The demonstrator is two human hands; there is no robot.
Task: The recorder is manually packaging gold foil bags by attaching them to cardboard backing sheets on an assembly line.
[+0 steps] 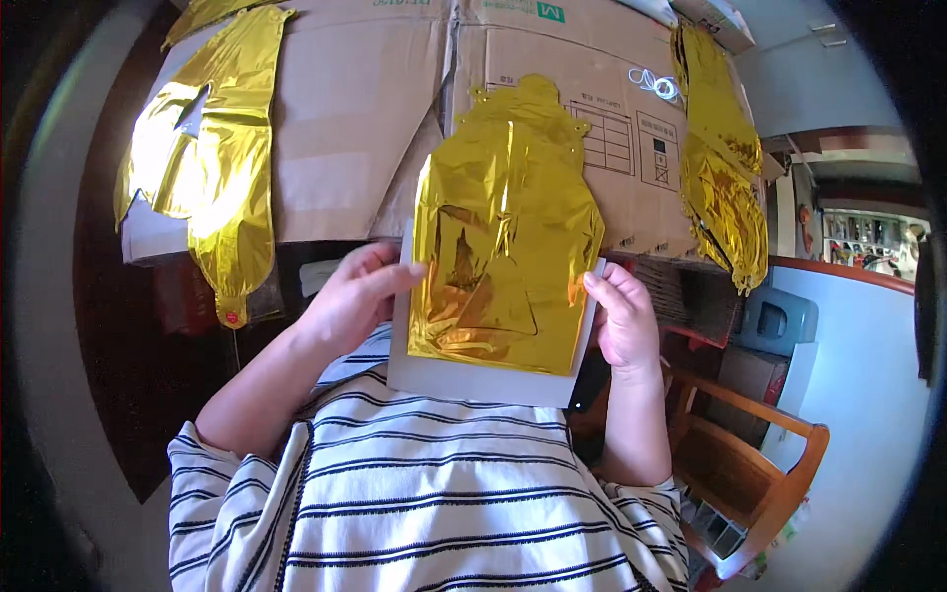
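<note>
A flat gold foil balloon (513, 187) lies over a pale grey card (483, 383) in front of my chest. The foil is smooth near the card's lower end and wrinkled in the middle. Its narrower, notched far end rests on the cardboard. My left hand (357, 294) pinches the left edge of the foil and card between thumb and fingers. On the opposite edge, my right hand (625, 311) grips in the same way, thumb on top. The fingers beneath the card are partly hidden.
Brown cardboard (335, 128) covers the table. Another gold foil balloon (232, 148) hangs over its left edge, and more gold foil (725, 168) drapes over the right. A coil of white string (656, 85) lies at the far right. A wooden chair (760, 454) stands at right.
</note>
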